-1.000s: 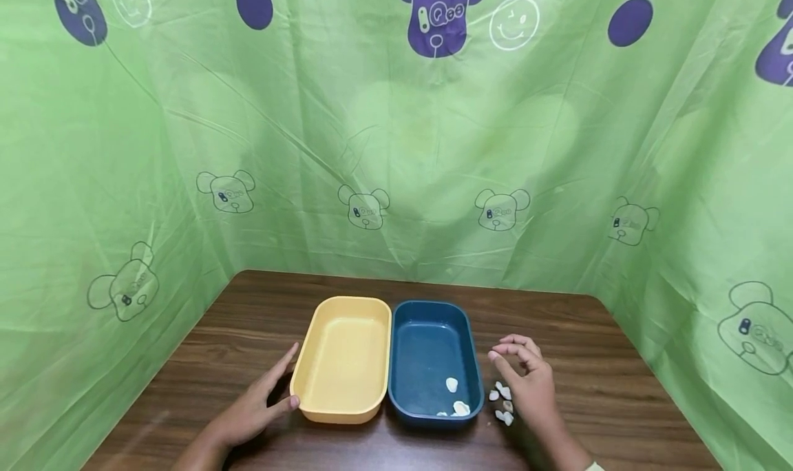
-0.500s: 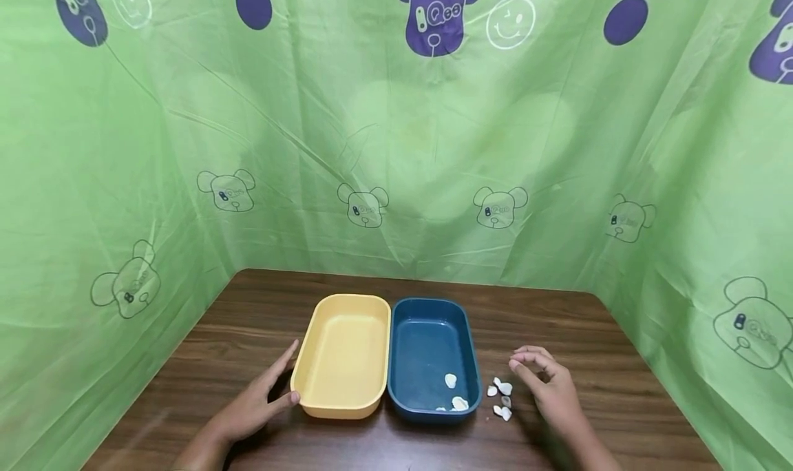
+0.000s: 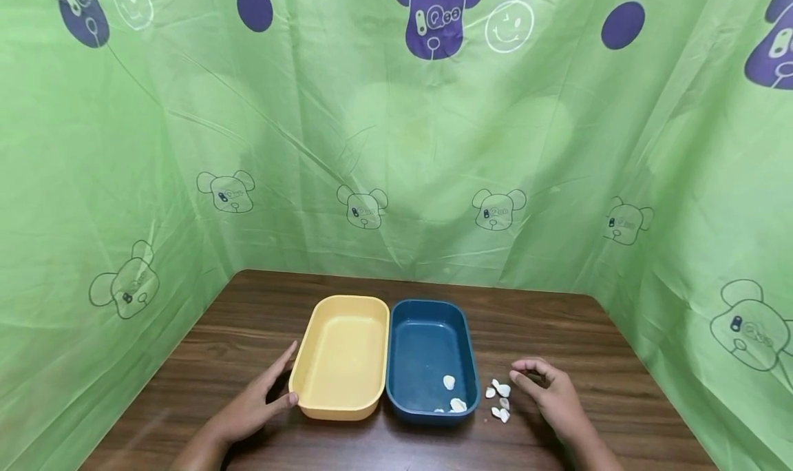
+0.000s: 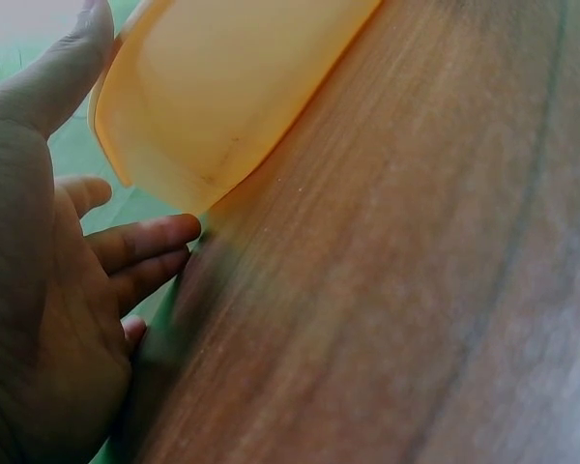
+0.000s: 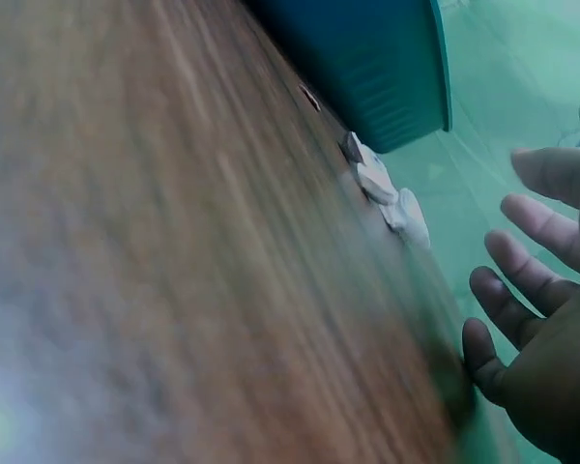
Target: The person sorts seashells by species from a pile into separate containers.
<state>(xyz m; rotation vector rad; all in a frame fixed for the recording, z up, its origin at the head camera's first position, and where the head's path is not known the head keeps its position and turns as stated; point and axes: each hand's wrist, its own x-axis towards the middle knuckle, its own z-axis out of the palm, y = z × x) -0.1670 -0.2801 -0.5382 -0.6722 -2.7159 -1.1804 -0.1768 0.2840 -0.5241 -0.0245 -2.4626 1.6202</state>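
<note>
Side by side in the head view stand a yellow tray (image 3: 341, 414) and a blue tray (image 3: 430, 416). Against the yellow tray's left wall rests my left hand (image 3: 250, 405), thumb at the near corner and fingers extended; the left wrist view shows the thumb (image 4: 72, 63) at the rim. Several small white seashells (image 3: 458, 405) lie inside the blue tray near its front right corner. To its right, a loose group of whitish shells (image 3: 500, 390) sits on the table. My right hand (image 3: 554, 395) hovers just right of that group, fingers loosely bent and holding nothing.
The brown wooden table (image 3: 533, 319) carries both trays. A green curtain (image 3: 427, 133) with printed bears encloses its back and sides. A tiny speck lies near the loose shells.
My right hand has moved right and slightly nearer, away from the blue tray, so the loose shells show more fully. The left hand keeps its place on the yellow tray.
</note>
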